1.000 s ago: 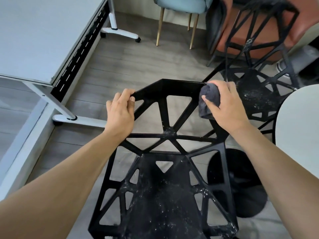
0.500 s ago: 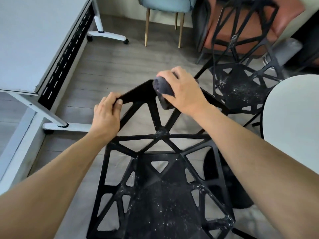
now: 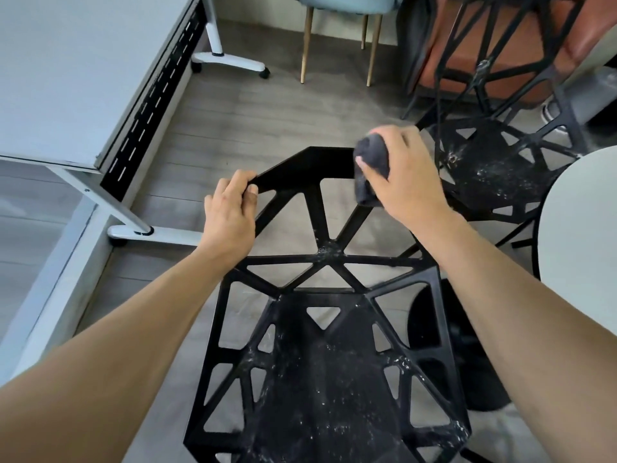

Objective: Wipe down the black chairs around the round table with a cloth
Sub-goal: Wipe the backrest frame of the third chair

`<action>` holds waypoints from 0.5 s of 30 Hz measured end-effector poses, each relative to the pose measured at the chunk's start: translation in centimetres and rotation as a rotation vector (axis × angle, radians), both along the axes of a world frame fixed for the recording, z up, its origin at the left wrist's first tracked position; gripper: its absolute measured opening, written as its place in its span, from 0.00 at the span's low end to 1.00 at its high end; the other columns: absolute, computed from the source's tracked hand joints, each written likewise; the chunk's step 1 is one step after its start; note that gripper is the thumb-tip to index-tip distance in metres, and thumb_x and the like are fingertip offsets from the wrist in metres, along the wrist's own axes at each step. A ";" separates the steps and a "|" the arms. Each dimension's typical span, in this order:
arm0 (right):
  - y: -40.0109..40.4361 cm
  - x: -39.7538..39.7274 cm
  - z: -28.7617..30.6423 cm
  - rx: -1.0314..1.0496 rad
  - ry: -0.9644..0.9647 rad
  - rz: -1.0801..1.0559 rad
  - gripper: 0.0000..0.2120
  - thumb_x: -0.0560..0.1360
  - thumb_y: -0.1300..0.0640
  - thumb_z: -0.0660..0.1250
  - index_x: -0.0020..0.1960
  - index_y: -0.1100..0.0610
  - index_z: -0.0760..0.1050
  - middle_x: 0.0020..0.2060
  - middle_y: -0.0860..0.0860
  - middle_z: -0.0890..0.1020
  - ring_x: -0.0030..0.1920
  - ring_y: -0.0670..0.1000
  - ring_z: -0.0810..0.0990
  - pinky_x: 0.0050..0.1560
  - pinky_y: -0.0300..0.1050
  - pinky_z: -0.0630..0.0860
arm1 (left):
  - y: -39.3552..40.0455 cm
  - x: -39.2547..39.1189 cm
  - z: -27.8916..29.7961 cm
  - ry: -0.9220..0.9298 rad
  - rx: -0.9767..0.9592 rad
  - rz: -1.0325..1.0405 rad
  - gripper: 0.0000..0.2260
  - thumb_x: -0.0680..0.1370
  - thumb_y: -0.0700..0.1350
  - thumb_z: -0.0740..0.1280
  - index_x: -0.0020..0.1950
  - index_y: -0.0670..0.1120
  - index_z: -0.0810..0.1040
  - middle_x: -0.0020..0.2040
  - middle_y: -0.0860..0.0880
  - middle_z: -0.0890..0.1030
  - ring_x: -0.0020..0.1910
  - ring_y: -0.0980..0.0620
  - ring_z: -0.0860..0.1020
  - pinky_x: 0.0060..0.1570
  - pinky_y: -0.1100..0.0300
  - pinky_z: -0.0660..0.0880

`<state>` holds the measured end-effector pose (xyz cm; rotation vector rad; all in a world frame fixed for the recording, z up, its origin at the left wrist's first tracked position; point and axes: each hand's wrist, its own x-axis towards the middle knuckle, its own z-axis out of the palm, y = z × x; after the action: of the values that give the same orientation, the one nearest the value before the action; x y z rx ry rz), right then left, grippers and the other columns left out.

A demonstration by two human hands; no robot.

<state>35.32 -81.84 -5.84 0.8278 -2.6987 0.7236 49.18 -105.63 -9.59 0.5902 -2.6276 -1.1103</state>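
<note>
A black lattice chair (image 3: 320, 362) stands right in front of me, its seat speckled with white dust. My left hand (image 3: 230, 215) grips the left end of the chair's top rail. My right hand (image 3: 404, 175) holds a bunched dark grey cloth (image 3: 372, 162) pressed against the right part of that rail. A second black lattice chair (image 3: 494, 162), also dusty, stands beyond it to the right. The white round table (image 3: 581, 235) shows at the right edge.
A grey desk (image 3: 66, 78) on white wheeled legs fills the left side. A teal chair with gold legs (image 3: 337, 15) and an orange seat (image 3: 514, 45) stand at the back. The round table's black base (image 3: 467, 362) sits right of the near chair. Grey wood floor lies between.
My right hand with the cloth slid left along the top rail to its middle, then back toward the right end. My left hand kept its grip on the rail.
</note>
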 end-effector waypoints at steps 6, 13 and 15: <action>-8.8 1.3 0.0 0.189 0.176 0.274 0.21 0.74 0.46 0.70 0.63 0.54 0.74 0.53 0.56 0.75 0.50 0.59 0.76 0.51 0.54 0.71 | -0.2 0.0 0.0 0.003 -0.033 -0.005 0.10 0.86 0.47 0.54 0.62 0.50 0.73 0.51 0.47 0.72 0.52 0.40 0.70 0.53 0.50 0.66; 1.2 -0.7 0.5 0.124 0.011 0.163 0.26 0.73 0.52 0.75 0.69 0.50 0.70 0.58 0.54 0.73 0.55 0.58 0.78 0.53 0.57 0.79 | -0.1 0.3 -0.1 0.011 -0.035 -0.010 0.09 0.86 0.49 0.54 0.62 0.52 0.71 0.53 0.46 0.72 0.55 0.42 0.71 0.53 0.53 0.64; 5.6 -0.1 -0.6 0.068 -0.066 0.021 0.25 0.76 0.53 0.73 0.69 0.49 0.68 0.60 0.54 0.72 0.56 0.58 0.79 0.54 0.57 0.80 | 0.2 0.4 0.0 0.006 -0.041 -0.003 0.09 0.86 0.49 0.53 0.62 0.52 0.71 0.52 0.47 0.71 0.55 0.42 0.70 0.53 0.53 0.64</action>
<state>35.26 -76.25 -6.47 0.8633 -2.7918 0.6787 49.58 -105.44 -9.64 0.5742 -2.6397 -1.0545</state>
